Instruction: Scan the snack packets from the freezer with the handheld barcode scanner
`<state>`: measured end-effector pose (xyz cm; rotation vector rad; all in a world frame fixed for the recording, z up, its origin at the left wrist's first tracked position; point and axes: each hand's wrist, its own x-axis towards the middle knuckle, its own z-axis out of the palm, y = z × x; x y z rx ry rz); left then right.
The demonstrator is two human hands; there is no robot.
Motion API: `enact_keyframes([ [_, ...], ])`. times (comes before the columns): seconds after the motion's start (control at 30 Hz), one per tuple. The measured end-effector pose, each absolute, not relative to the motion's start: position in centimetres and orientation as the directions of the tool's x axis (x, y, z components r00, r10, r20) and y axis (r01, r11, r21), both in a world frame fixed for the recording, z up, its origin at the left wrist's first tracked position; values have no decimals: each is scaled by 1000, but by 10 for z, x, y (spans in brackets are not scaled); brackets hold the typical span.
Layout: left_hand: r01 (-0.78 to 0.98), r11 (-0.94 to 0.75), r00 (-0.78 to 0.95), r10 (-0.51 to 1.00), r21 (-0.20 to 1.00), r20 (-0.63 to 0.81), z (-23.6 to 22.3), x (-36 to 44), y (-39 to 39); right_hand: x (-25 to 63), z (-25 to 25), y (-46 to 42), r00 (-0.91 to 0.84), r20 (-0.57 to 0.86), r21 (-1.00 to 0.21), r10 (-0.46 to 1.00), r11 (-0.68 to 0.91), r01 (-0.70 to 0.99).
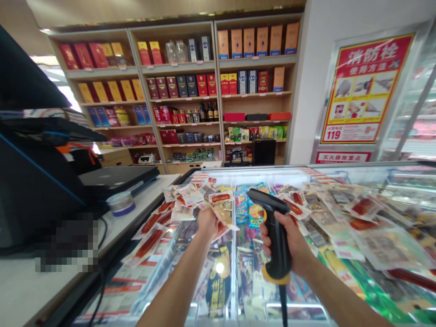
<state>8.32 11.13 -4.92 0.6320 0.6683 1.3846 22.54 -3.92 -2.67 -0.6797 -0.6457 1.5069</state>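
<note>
Held packets (225,217): over the glass-topped chest (272,170), pinched in left hand (208,225), fingers closed.
Scanner (277,236): just right of the packets, in right hand (295,238), fingers wrapped round handle.
In the way: scanner, hiding part of blue bags (241,202) below.
Loose packets (150,240): strewn left and right across the chest.
Table (20,290): at left, bearing tape roll (121,203) and flat black device (121,176).
Shelves (259,60): behind, stocked with boxes (262,42).
</note>
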Motion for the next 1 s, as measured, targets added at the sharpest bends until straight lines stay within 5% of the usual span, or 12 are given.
enact_keyframes([
  [0.3, -421, 106, 195, 981, 901, -25, -51, 74, 112, 227, -29, -35, 9, -56, -724, 998, -34, -689],
  [0.57, -576, -64, -177, 983, 815, -48, -50, 72, 124, 220, -31, -37, 11, -122, -794, 993, -90, -601],
  [1.0, -644, -93, -112, 993, 760, 27, -52, 72, 125, 220, -26, -41, 16, -140, -926, 990, -125, -356],
])
